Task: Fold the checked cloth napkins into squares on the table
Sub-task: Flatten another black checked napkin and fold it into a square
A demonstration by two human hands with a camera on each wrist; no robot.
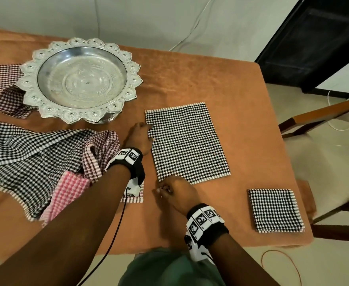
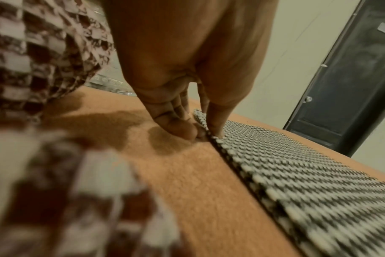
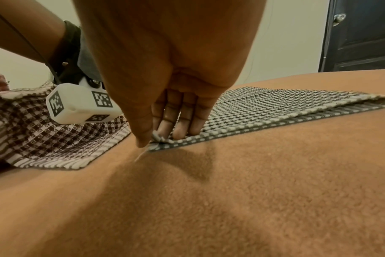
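Layers of our half-folded black-and-white checked cloth napkin [image 1: 187,141], lying flat on the orange-covered counter [image 1: 231,83], could slip apart if either grip loosens mid-lift. Our left hand [image 1: 139,137] pinches its far left edge; our right hand [image 1: 176,193], fingers pointing down, pinches the near corner.

A black-and-white checked napkin [image 1: 187,141] lies flat, folded to a rectangle (two layers show at its edge); a folded square [image 1: 275,210] lies nearer right; unfolded napkins [image 1: 37,162] heap left.
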